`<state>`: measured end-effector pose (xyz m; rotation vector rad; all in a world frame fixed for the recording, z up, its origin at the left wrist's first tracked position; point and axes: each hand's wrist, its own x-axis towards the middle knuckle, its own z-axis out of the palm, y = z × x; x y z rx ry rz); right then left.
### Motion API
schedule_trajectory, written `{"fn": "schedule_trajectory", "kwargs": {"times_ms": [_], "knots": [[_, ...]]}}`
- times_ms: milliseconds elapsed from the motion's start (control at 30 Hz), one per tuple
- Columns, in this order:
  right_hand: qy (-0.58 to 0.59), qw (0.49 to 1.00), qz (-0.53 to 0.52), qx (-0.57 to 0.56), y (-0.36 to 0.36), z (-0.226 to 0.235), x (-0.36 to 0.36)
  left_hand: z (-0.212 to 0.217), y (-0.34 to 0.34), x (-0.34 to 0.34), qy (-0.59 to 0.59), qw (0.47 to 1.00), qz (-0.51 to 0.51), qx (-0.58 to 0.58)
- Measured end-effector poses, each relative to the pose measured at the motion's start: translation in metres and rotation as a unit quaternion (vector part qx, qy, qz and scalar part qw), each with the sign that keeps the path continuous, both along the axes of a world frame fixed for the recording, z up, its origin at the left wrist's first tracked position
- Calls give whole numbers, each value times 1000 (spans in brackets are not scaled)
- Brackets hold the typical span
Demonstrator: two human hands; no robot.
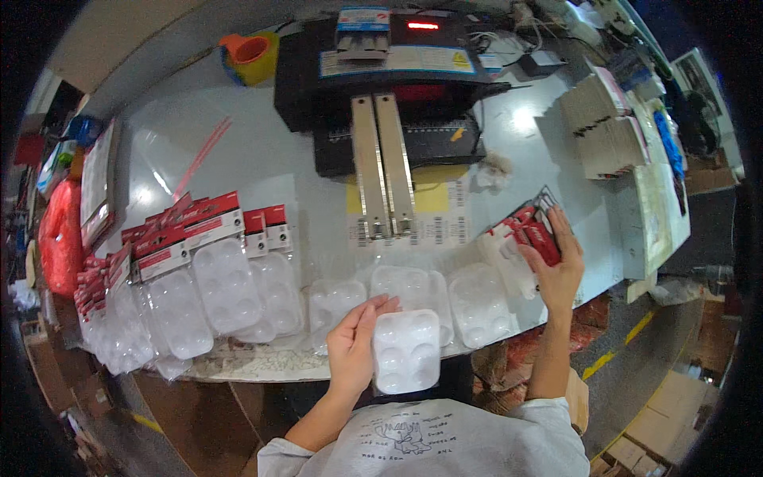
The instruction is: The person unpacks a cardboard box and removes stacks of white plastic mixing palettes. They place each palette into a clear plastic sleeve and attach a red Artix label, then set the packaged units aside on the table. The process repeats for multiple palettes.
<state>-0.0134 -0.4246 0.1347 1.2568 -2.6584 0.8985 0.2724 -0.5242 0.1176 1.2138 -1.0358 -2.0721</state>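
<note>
Pale grey worktable. At its near edge, the left hand grips a white plastic six-welled tray by its left side, apparently leaving the wells uncovered; farther right, the right hand covers red-and-white cards, grip indeterminable.

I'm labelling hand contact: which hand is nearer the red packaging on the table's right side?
Right. The right hand touches the red packaging; the left hand is farther left, holding a white tray.

Both forearms reach forward, the left hand pinching at the middle of the front edge of the counter, the right hand near its right end, thumb spread from extended fingers.
</note>
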Motion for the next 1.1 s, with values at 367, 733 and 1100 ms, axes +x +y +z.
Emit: {"fn": "schedule_trajectory", "kwargs": {"times_ms": [367,733,1100], "knots": [[-336,903,258,75,-54,56,77,33,-4,-3,-73,981,-113,-142],[-408,838,327,157,-71,46,76,30,-9,5,-141,970,-112,-162],[-631,741,166,157,-41,16,73,14,-14,7,-132,973,66,-179]]}}
